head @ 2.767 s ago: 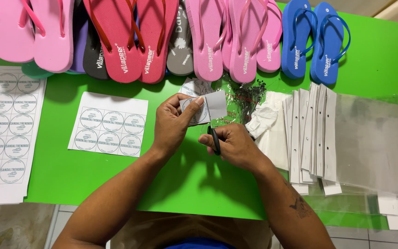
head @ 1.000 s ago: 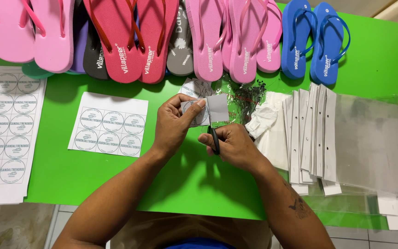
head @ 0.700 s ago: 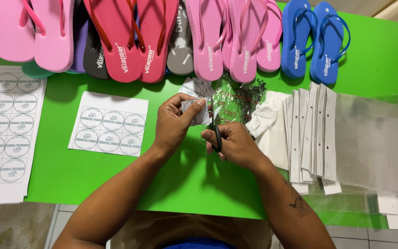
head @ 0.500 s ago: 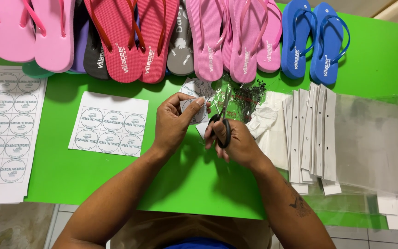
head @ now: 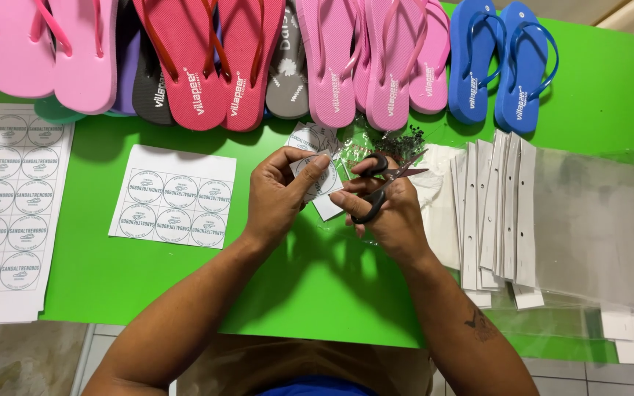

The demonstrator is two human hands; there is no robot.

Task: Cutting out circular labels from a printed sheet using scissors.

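Note:
My left hand [head: 282, 193] pinches a small white paper piece with a round printed label [head: 318, 178] above the green table [head: 310, 279]. My right hand [head: 383, 209] grips black-handled scissors [head: 379, 180], fingers through the loops, blades pointing right and away from the paper. The two hands nearly touch at the fingertips. More cut label pieces [head: 310, 136] lie just behind my left hand.
A small sheet of round labels [head: 174, 196] lies to the left, a larger sheet [head: 5, 213] at the left edge. Pink, red, grey and blue flip-flops [head: 376, 59] line the back. Clear bags with white header cards [head: 522, 213] are stacked on the right.
The scissors have swung from pointing down under the paper to pointing up and right, clear of it. My left hand still holds the label piece, turned slightly.

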